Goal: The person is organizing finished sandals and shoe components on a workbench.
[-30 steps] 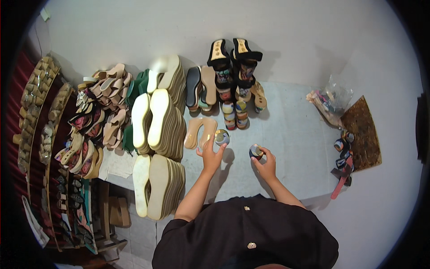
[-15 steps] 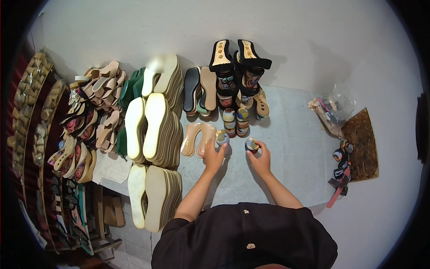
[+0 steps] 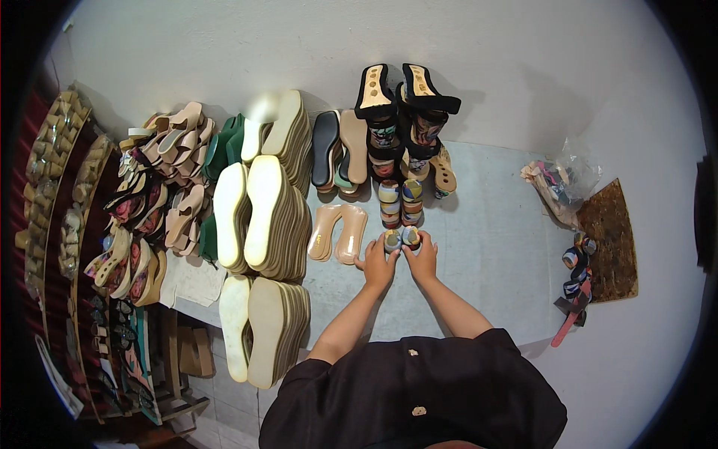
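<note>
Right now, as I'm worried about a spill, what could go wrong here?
The left hand and right hand each hold a patterned piece just in front of the patterned stacks; a bump might topple those. The left forearm is near the front sole stack and could brush it.

1. The view comes from the left of two side-by-side fisheye cameras worn on the person's head.
2. It looks down past the black shirt (image 3: 411, 382) at lower centre toward the left hand (image 3: 380, 271) and right hand (image 3: 421, 262) mid-frame.
3. It sits far enough back to show the pale tabletop (image 3: 486, 292) and wall (image 3: 321, 45) across the top.
4. Dark curves round the corners.
</note>
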Tool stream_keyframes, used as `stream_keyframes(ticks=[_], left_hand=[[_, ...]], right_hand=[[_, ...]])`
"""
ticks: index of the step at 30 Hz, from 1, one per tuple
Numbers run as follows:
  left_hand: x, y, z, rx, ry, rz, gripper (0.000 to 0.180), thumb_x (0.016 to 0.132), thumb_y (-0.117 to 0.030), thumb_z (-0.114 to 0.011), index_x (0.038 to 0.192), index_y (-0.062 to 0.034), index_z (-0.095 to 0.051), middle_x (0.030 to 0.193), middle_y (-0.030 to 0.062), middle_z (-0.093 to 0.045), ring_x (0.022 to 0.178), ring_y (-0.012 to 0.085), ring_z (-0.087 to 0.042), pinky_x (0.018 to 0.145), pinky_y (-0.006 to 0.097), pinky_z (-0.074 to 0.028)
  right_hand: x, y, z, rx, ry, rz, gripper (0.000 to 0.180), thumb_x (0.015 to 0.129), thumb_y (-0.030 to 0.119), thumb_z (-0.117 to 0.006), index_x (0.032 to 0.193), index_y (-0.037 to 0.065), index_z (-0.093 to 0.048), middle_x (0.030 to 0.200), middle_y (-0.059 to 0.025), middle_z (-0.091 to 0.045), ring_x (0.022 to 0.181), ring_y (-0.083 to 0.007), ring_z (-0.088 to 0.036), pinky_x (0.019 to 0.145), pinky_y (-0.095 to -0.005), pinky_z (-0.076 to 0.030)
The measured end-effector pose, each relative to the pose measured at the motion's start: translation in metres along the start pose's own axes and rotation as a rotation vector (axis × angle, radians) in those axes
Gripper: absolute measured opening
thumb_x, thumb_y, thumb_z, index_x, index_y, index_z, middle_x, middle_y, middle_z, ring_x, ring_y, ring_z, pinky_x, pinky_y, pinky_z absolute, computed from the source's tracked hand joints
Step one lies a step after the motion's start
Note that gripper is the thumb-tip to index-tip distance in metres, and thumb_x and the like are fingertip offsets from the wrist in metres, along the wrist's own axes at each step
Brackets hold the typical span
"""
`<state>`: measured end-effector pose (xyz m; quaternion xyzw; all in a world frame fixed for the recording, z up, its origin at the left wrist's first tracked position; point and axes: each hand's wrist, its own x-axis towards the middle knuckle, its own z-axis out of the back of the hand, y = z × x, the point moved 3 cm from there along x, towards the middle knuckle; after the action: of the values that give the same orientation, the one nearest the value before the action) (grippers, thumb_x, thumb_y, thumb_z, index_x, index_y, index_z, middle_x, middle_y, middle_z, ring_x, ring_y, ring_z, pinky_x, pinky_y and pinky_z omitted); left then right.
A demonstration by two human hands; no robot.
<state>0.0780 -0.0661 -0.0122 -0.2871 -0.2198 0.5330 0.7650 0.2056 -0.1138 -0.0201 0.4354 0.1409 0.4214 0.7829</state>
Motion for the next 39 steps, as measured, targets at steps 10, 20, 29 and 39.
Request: stream_keyframes(ticks=[10,20,29,39], left_hand=[[-0.002,0.001,0.002,0.020,0.002,-0.020,0.067,0.085,-0.040,-0.056,0.140,-0.0111,-0.032,0.143,0.0085,-0.034,0.134,0.0297,-0.026,0.097,0.068,-0.008],[-0.031,-0.022,-0.017,0.335,0.164,-0.468,0.058,0.089,-0.033,-0.048,0.142,-0.0181,-0.029,0.148,0.0097,-0.026,0.137,0.0281,-0.020,0.099,0.064,-0.014],[-0.034,-0.023,-0.022,0.295,0.174,-0.385,0.050,0.094,-0.031,-0.041,0.141,-0.0170,-0.032,0.149,0.0081,-0.025,0.138,0.0305,-0.018,0.100,0.068,-0.006],[-0.105,-0.124,-0.117,0.360,0.631,-0.641,0.064,0.089,-0.039,-0.046,0.139,-0.0033,-0.028,0.138,0.0204,-0.039,0.133,0.0359,-0.027,0.103,0.062,-0.016]], right_hand=[[-0.012,0.023,0.029,-0.209,0.095,0.044,0.064,0.078,0.029,-0.066,0.132,0.010,-0.037,0.137,-0.0155,-0.039,0.127,-0.0293,-0.037,0.105,-0.0566,-0.018],[-0.079,-0.015,0.070,-0.218,0.111,-0.036,0.055,0.078,0.025,-0.062,0.128,0.012,-0.043,0.137,-0.0176,-0.036,0.126,-0.0350,-0.036,0.105,-0.0557,-0.020],[-0.100,-0.020,0.130,-0.080,-0.047,-0.042,0.049,0.077,0.020,-0.063,0.123,0.012,-0.048,0.134,-0.0156,-0.040,0.123,-0.0335,-0.039,0.103,-0.0539,-0.023],[-0.145,-0.110,0.241,-0.033,-0.379,-0.217,0.044,0.074,0.008,-0.061,0.117,0.005,-0.052,0.127,-0.0199,-0.046,0.120,-0.0357,-0.041,0.101,-0.0416,-0.031]])
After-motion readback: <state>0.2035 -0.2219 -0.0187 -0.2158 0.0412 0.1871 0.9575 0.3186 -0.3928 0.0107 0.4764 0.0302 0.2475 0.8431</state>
